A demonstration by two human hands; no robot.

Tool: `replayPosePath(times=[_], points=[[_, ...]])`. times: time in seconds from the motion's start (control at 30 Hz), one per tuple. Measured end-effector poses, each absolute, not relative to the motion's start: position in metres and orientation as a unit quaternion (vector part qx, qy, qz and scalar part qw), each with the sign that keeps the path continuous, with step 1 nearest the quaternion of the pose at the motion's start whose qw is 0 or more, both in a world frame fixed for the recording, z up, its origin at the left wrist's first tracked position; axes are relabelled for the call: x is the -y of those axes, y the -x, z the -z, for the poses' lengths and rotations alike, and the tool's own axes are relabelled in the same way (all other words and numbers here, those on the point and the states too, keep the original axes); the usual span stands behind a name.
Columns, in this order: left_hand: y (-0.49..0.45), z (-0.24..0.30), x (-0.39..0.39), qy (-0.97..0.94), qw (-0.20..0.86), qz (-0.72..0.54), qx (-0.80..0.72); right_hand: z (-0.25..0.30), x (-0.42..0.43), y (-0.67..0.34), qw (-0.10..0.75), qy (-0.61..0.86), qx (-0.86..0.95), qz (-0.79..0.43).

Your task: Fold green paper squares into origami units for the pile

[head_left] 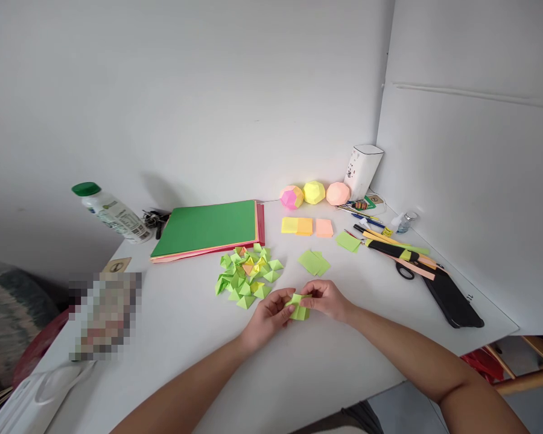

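Note:
A small green paper square [301,308] with crease lines is held between my two hands near the front of the white table. My left hand [274,312] pinches its left side, thumb on top. At the upper right edge, my right hand [324,299] pinches the paper between thumb and fingers. Just beyond my hands lie loose flat green paper squares [314,263]. To the left of them spreads a pile of folded paper pieces [244,277], mostly green with a few yellow and orange ones.
Behind the pile lies a stack of coloured sheets [208,226], with a white bottle [117,217] at left. Paper balls [314,192] line the wall behind yellow, orange and pink squares [324,228]. At right are a cutter [387,248], scissors [405,270] and a black phone [452,298].

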State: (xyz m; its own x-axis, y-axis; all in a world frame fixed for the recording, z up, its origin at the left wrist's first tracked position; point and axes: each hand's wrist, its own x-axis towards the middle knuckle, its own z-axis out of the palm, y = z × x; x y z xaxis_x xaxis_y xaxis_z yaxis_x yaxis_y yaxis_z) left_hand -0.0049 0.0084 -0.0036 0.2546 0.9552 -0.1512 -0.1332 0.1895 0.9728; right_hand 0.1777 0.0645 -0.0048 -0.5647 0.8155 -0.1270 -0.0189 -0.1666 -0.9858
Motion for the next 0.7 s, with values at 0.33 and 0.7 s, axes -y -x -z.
replayPosePath(times=[0.33, 0.7], points=[[0.008, 0.007, -0.01, -0.466, 0.631, -0.442, -0.434, 0.004, -0.067, -0.182, 0.251, 0.311, 0.633, -0.662], [0.01, 0.016, -0.009, -0.547, 0.594, -0.448, -0.384, 0.005, -0.065, -0.181, 0.269, 0.306, 0.664, -0.627]])
